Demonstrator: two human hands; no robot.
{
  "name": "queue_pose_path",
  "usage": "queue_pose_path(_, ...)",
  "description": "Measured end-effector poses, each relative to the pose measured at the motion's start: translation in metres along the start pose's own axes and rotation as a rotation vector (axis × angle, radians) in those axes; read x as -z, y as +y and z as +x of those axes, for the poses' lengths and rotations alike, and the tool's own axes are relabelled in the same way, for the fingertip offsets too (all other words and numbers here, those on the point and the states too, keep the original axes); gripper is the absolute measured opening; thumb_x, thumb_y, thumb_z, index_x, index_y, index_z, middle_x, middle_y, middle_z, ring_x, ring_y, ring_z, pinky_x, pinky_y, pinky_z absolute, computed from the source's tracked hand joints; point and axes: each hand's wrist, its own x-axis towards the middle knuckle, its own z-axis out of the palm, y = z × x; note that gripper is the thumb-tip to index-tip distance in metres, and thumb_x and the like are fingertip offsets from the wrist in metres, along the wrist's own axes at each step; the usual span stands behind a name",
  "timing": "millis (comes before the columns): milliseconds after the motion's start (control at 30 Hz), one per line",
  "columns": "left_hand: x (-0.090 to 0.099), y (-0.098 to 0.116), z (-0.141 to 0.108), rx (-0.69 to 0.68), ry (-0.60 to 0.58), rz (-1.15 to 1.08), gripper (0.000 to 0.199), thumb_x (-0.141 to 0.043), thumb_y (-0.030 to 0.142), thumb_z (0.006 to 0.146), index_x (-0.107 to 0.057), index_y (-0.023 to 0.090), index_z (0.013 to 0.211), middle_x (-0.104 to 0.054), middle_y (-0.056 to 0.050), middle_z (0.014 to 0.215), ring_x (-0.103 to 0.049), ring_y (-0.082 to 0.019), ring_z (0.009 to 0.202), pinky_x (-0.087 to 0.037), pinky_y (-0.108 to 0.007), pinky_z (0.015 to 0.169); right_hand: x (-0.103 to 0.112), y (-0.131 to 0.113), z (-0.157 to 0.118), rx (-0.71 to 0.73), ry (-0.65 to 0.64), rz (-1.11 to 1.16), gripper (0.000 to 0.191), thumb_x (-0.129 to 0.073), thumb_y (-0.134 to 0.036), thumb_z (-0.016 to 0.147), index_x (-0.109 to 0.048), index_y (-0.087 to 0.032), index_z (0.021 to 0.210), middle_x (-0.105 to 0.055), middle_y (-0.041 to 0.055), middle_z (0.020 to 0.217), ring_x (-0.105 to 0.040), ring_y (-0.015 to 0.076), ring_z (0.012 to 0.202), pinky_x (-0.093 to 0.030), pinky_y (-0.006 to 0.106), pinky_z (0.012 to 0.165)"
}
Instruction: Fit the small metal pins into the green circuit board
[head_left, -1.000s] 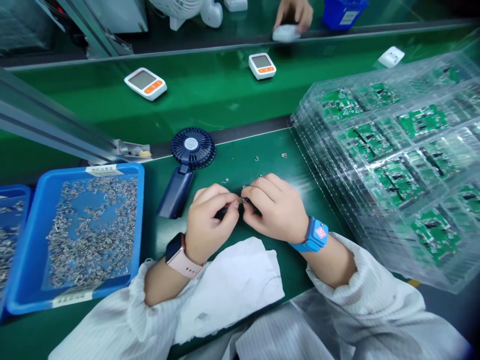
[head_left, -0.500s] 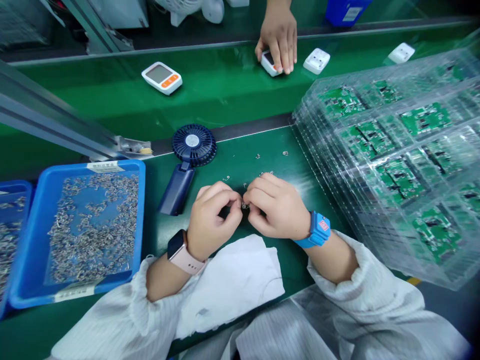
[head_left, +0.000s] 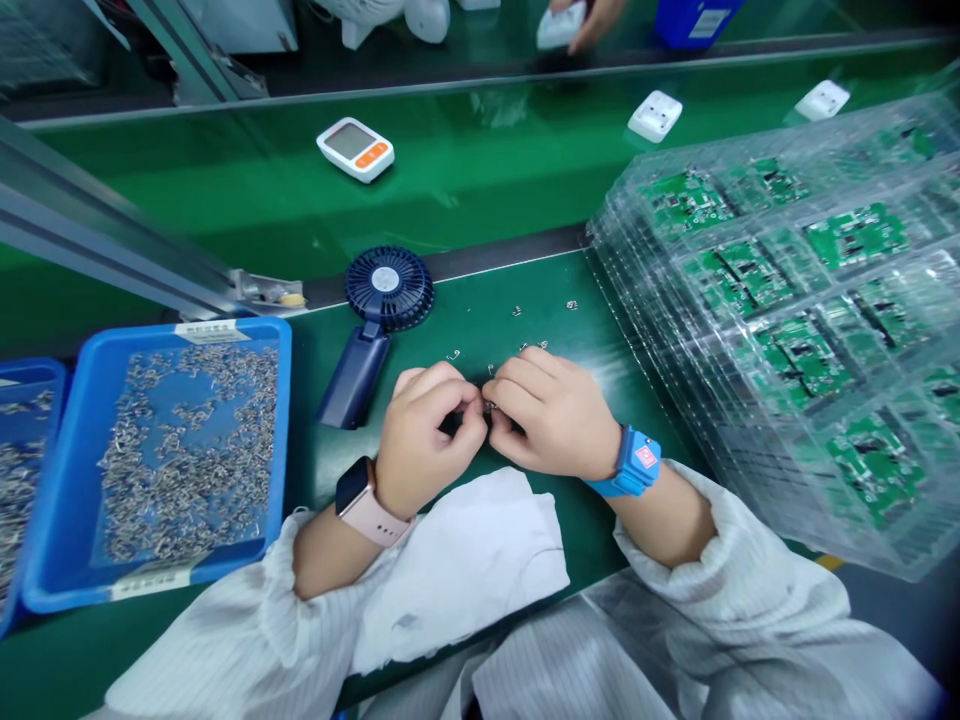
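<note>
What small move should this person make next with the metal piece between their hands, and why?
Probably turn the tiny metal clip slightly to check it, since the left hand and right hand pinch it together at the fingertips. Similar loose pieces lie on the green mat.

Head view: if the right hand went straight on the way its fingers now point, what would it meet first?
The small metal part at the right hand's fingertips, then the left hand just beyond, though depth is unclear.

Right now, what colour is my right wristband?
The wristband is bright blue, clearest in the head view.
</note>
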Motion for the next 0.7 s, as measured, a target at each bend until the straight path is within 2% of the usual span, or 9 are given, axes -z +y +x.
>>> queue_pose_path(133,-0.0004,-0.0004,0.0003,0.006,-0.023,0.004,0.015,-0.054,0.010,0.082,-0.055,0.019,0.070,-0.055,0.002,0.069,-0.054,-0.014,0.068,-0.040,-0.033,0.071,0.0012,0.0014,0.0001,0.005,0.005,0.052,0.018,-0.048,-0.015,0.083,-0.064,-0.017,0.075,-0.059,0.0048,0.071,-0.045,0.0187,0.071,-0.041,0.032,0.065)
queue_pose_path(367,0.0023,-0.0005,-0.0015,-0.002,-0.044,0.002,0.014,-0.052,0.010,0.083,-0.056,0.020,0.073,-0.056,0.002,0.071,-0.055,-0.014,0.071,-0.040,-0.034,0.074,0.0035,0.0006,0.0022,-0.069,-0.010,0.274,0.014,-0.049,-0.013,0.080,-0.061,-0.017,0.074,-0.061,0.0043,0.070,-0.048,0.0169,0.067,-0.043,0.031,0.066)
queue_pose_path(567,0.0044,-0.0003,-0.0015,-0.030,-0.026,0.009,0.015,-0.050,0.010,0.084,-0.056,0.020,0.074,-0.059,0.000,0.074,-0.057,-0.015,0.074,-0.040,-0.036,0.075,0.0070,0.0009,0.0044,-0.118,-0.068,0.484,0.015,-0.045,-0.014,0.087,-0.057,-0.018,0.079,-0.062,0.0030,0.073,-0.052,0.0158,0.070,-0.044,0.030,0.071)
queue_pose_path(700,0.0042,0.0003,-0.0010,-0.030,0.006,0.036,0.015,-0.049,0.012,0.088,-0.059,0.019,0.078,-0.061,0.000,0.077,-0.058,-0.016,0.076,-0.040,-0.036,0.076,0.0054,0.0030,0.0038,-0.093,-0.075,0.374,0.020,-0.041,-0.018,0.093,-0.058,-0.017,0.084,-0.061,0.0043,0.075,-0.051,0.0167,0.072,-0.044,0.031,0.072)
